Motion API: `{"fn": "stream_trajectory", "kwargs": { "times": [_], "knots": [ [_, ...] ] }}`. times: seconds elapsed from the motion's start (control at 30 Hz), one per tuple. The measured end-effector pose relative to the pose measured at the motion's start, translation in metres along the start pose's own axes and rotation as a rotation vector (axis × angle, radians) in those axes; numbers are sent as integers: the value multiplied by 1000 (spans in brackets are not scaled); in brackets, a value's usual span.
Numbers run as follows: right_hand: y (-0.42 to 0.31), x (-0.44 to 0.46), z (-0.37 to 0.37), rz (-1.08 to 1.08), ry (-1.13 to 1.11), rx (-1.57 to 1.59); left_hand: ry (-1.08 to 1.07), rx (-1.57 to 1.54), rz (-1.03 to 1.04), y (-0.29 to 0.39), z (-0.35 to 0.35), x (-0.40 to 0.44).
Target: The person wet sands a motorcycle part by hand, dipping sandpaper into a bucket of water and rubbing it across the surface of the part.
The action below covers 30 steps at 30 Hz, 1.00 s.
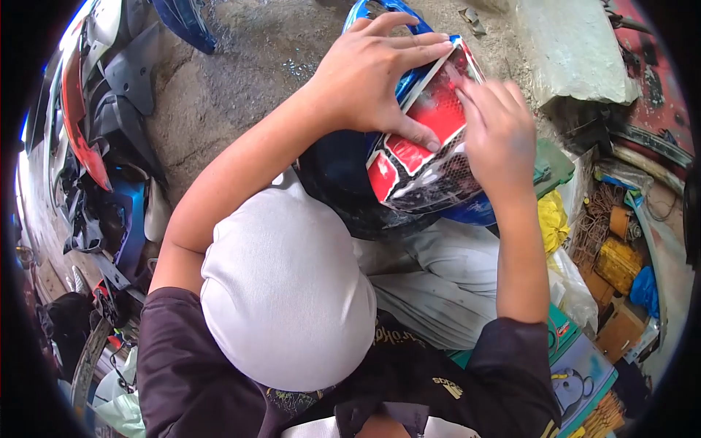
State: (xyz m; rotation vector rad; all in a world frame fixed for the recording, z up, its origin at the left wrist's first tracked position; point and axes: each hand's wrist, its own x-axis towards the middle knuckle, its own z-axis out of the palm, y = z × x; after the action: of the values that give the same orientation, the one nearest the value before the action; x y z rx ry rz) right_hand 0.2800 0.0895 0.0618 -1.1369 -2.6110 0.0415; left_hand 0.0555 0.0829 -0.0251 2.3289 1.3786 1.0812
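Observation:
A red, white and black patterned panel (438, 109) with a honeycomb print lies tilted over blue parts. My left hand (380, 77) rests on its upper left edge, fingers spread along the top and thumb on the red surface. The fingers of my right hand (500, 128) are pressed together against the red area near the panel's right edge; whatever they may hold is hidden. Beneath the panel is a dark round tub or tyre-like object (343, 190). A blue frame piece (358, 18) shows behind my left hand.
Black, red and blue plastic parts (131, 131) are piled at the left. A pale stone block (573, 51) lies at the upper right. A yellow bag (553, 223), a green box (584, 372) and assorted scraps are at the right. Grey-trousered legs (431, 285) are below the panel.

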Motion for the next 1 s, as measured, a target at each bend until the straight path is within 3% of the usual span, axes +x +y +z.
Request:
{"fn": "stream_trajectory", "kwargs": {
  "times": [0.13,0.27,0.37,0.57,0.7,1.0],
  "knots": [
    [0,-39,-21,18,-31,-40,-20,28,26,5,-2,7],
    [5,7,14,-75,56,-120,-43,27,46,7,-1,8],
    [2,10,16,-23,65,-151,6,8,45,1,-2,7],
    [-5,-40,-18,26,-28,-89,-13,-47,46,0,1,3],
    [-1,8,8,-98,15,-76,-21,-5,50,2,-1,0],
    [1,-23,-6,-59,-13,-60,-17,0,68,-2,0,5]
  ]
}}
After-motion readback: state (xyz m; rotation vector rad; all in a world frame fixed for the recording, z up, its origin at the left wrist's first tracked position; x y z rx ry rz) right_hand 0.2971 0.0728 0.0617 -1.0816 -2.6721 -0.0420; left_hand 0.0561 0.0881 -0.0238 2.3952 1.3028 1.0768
